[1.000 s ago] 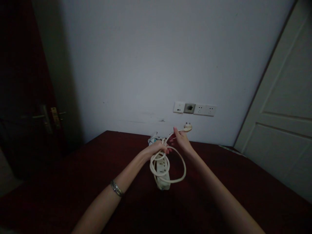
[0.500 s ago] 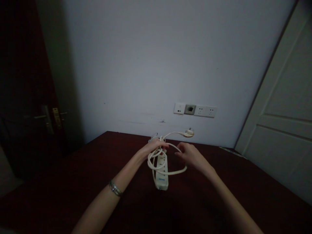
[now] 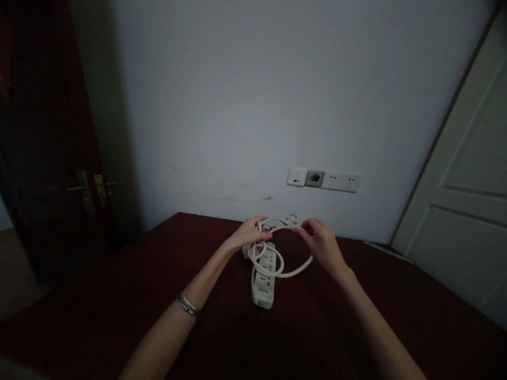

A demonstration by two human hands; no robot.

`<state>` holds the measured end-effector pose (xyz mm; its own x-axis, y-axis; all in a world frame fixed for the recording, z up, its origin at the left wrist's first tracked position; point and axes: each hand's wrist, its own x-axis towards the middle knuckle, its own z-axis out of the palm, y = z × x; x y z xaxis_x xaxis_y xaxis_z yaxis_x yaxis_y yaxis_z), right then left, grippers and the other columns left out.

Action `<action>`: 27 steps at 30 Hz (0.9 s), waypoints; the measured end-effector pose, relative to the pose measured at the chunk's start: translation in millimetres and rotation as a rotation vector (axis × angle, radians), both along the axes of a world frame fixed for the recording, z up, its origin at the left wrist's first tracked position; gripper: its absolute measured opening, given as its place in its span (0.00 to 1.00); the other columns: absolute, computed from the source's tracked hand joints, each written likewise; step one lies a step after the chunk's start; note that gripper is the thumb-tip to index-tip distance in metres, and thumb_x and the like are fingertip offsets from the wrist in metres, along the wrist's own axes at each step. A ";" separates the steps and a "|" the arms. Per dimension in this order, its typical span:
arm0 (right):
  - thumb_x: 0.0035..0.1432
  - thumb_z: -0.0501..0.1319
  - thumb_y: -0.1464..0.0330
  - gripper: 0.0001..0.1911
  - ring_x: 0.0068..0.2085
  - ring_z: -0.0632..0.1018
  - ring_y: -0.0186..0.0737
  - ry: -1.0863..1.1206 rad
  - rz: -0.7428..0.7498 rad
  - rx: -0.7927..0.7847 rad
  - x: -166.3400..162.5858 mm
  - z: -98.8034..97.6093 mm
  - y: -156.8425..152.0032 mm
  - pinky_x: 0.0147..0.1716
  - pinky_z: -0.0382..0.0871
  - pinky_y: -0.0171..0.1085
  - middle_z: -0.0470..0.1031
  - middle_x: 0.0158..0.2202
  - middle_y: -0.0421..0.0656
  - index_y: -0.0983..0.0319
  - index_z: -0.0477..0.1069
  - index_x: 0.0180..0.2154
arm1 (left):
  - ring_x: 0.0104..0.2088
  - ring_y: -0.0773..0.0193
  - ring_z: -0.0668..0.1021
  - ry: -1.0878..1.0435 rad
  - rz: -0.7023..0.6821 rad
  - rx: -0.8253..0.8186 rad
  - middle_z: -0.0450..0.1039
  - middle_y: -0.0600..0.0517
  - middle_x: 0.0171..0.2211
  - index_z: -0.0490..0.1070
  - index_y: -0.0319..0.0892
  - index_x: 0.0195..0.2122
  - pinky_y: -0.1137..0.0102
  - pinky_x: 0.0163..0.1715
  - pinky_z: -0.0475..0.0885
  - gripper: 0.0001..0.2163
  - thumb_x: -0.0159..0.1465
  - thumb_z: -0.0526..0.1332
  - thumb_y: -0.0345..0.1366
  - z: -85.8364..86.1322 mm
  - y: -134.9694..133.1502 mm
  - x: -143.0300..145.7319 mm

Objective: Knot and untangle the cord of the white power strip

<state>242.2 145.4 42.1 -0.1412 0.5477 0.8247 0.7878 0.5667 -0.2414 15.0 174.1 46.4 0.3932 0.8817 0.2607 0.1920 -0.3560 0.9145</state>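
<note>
A white power strip (image 3: 263, 292) lies lengthwise on the dark red table, its far end partly covered by its own cord. The white power cord (image 3: 291, 274) is looped in coils above the strip. My left hand (image 3: 250, 233) grips the cord at the far end of the strip, thumb pointing right. With fingers pinched, my right hand (image 3: 321, 241) holds a loop of the cord out to the right. Between and behind the hands, the plug (image 3: 292, 219) sticks up on its piece of cord, prongs upward.
The dark red tabletop (image 3: 190, 264) meets a pale wall (image 3: 222, 105). Wall sockets (image 3: 340, 181) sit above the table's back edge. A dark door with a handle (image 3: 85, 190) stands at left, a white panelled door (image 3: 467, 211) at right.
My right hand has risen slightly and moved right, pulling the cord loop wider. The plug has shifted left and now points up. My left hand's fingers have spread a little around the cord.
</note>
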 end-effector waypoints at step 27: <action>0.47 0.63 0.55 0.18 0.23 0.71 0.36 0.530 0.358 -0.503 -4.0 -33.0 27.4 0.24 0.65 0.34 0.73 0.23 0.42 0.64 0.75 0.31 | 0.23 0.64 0.76 -0.353 -0.569 -0.512 0.74 0.44 0.24 0.73 0.27 0.36 0.71 0.27 0.69 0.14 0.47 0.59 0.24 -25.9 20.0 -12.9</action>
<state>238.2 172.7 9.1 -0.0381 0.8662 0.4983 0.2894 0.4868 -0.8242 2.1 194.1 20.6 0.7838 0.6167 0.0732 -0.2185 0.1635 0.9621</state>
